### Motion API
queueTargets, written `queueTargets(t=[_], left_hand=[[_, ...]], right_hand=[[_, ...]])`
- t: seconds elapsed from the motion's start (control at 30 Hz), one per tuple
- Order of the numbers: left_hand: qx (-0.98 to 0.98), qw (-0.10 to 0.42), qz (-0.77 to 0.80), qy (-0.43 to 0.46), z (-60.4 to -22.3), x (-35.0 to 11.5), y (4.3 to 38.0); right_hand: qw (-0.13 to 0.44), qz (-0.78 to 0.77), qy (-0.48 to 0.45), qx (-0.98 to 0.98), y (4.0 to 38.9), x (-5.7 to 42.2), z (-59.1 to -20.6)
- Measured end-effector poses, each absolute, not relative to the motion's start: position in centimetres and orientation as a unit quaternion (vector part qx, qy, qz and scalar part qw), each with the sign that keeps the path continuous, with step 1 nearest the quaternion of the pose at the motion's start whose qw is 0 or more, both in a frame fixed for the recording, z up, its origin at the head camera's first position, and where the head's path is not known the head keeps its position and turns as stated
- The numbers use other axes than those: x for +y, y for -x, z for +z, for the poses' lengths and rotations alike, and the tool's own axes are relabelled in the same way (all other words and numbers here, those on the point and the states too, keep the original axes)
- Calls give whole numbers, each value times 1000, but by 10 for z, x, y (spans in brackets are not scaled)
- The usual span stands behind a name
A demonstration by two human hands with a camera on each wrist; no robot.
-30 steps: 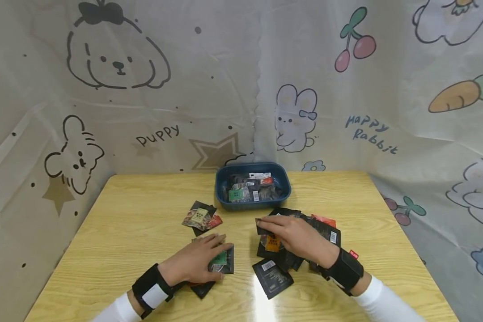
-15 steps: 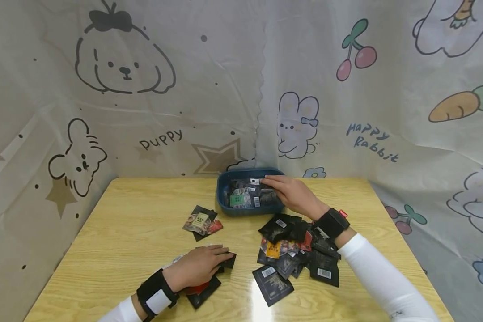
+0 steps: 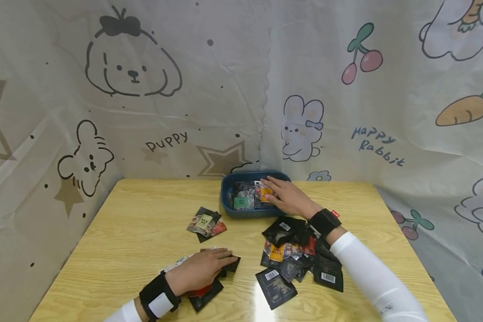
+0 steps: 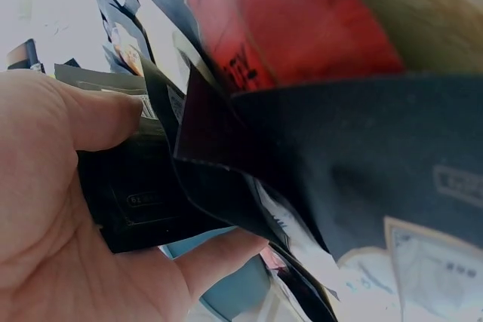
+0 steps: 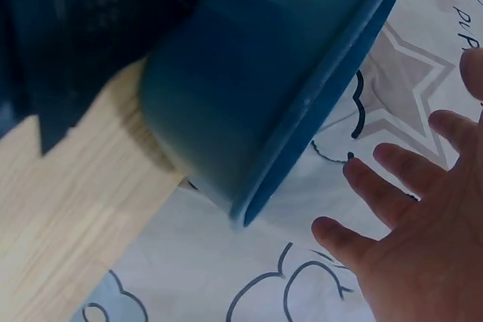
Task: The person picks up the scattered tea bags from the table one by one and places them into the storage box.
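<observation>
My left hand (image 3: 197,272) is low over the front left packets. In the left wrist view a small black packet (image 4: 151,194) lies between its thumb and fingers, and a red-and-black packet (image 4: 294,28) stands beside it. My right hand (image 3: 287,194) hovers at the right side of a dark blue plastic bin (image 3: 245,213). Its fingers (image 5: 373,190) look spread and bare in the right wrist view. Beneath them in the bin is a packet with an orange label (image 3: 265,193), next to a green-labelled packet (image 3: 241,202).
A heap of black packets (image 3: 285,230) spreads in front of the bin to the right, with one packet (image 3: 276,287) at its near edge. Several packets (image 3: 205,222) form a small pile left of centre. A printed cloth (image 3: 165,107) hangs behind the wooden table (image 3: 145,205).
My right hand moved from the right heap up to the bin, and an orange-labelled packet now shows in there. My left hand shifted slightly and took hold of a black packet.
</observation>
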State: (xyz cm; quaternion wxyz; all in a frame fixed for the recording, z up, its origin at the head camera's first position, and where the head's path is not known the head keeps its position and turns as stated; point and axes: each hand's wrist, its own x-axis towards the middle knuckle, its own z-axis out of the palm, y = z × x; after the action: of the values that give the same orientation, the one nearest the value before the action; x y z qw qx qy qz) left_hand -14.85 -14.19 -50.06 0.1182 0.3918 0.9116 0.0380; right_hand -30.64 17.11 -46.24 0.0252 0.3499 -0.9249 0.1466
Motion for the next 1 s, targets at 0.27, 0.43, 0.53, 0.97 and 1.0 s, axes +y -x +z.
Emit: queueTargets(t=[0.27, 0.43, 0.53, 0.97, 1.0], left_hand=[[920, 84, 58, -379, -483, -143, 156], [926, 18, 66, -370, -459, -149, 171], [927, -26, 65, -369, -444, -148, 186], [926, -74, 40, -367, -420, -100, 272], [927, -72, 40, -366, -420, -97, 278]], right_hand=[[82, 150, -313, -934, 277, 203, -466], [119, 135, -341, -923, 250, 220, -480], [108, 120, -369, -915, 235, 222, -490], [-26, 73, -375, -924, 220, 206, -517], [-23, 73, -372, -925, 220, 205, -517]])
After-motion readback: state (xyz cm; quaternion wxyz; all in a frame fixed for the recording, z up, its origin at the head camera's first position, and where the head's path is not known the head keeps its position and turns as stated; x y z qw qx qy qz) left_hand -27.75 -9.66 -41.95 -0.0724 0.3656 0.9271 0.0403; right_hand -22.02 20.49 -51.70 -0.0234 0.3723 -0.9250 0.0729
